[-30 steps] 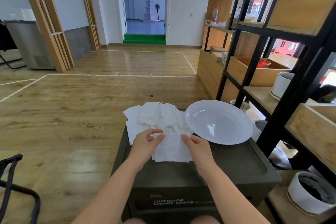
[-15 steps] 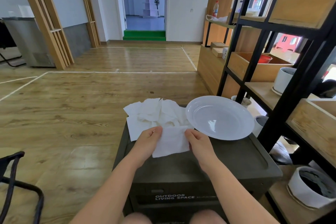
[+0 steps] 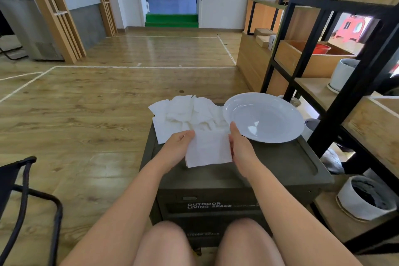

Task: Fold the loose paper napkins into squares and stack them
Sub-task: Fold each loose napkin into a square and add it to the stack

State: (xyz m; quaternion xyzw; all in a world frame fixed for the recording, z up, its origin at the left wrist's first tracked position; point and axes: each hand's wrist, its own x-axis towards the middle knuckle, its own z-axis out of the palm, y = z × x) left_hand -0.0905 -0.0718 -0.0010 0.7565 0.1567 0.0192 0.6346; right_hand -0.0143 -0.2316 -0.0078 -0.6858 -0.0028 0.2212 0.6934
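At the far left a black chair frame [image 3: 23, 192] stands on the wood floor [image 3: 90, 114]. In the middle sits a dark green box [image 3: 269, 170] with white words on its front. On the far left part of the box top lies a messy pile of loose napkins [image 3: 183, 112], and some hang over the left edge. Just in front of the pile, the left hand [image 3: 177, 147] pinches the left edge of one white napkin [image 3: 208, 149] between thumb and fingers. The napkin looks close to square and hangs down to the box top. The right hand [image 3: 240, 147] holds the napkin's right edge with the fingers closed on it. Just to the right of that hand, a big white plate [image 3: 278, 103] rests on the far right part of the box top. Farther right stands a black and wood shelf [image 3: 336, 84] with white pots on it.
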